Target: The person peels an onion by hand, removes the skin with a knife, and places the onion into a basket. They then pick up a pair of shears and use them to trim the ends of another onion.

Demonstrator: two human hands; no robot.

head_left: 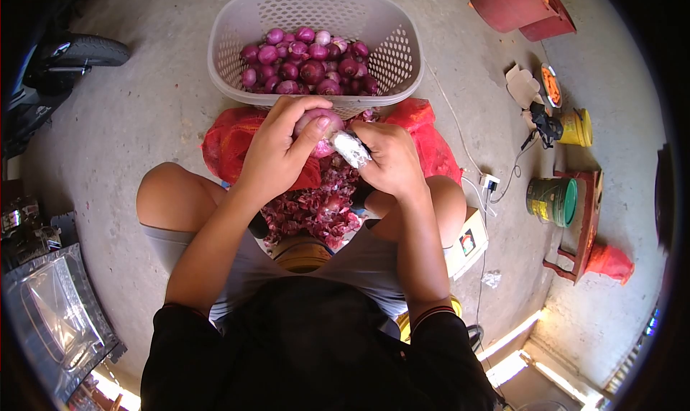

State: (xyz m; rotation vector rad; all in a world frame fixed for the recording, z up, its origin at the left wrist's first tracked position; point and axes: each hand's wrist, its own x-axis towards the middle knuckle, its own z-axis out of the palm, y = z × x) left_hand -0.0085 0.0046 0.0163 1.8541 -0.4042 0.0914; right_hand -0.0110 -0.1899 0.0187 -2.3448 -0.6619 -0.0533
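Note:
My left hand [277, 149] is closed around a purple onion [315, 123], its thumb pressed on the near side. Against the onion's right side lies the broad, shiny whitish blade of a knife [351, 149]. My right hand [392, 158] grips this knife, with most of the handle hidden by the fingers. Just beyond both hands stands a grey perforated basket [417, 48] holding many purple onions [311, 60]. Below the hands, between my legs, is a heap of dark red onion skins [313, 204]. Red mesh bags [233, 144] spread out on either side of it.
To the right are a green-lidded bucket [552, 201], a reddish stool [583, 228], a yellow bucket [573, 128] and a power outlet with cords [490, 182]. Red tubs [509, 5] stand at the far right. A motorcycle wheel [90, 50] is at the left.

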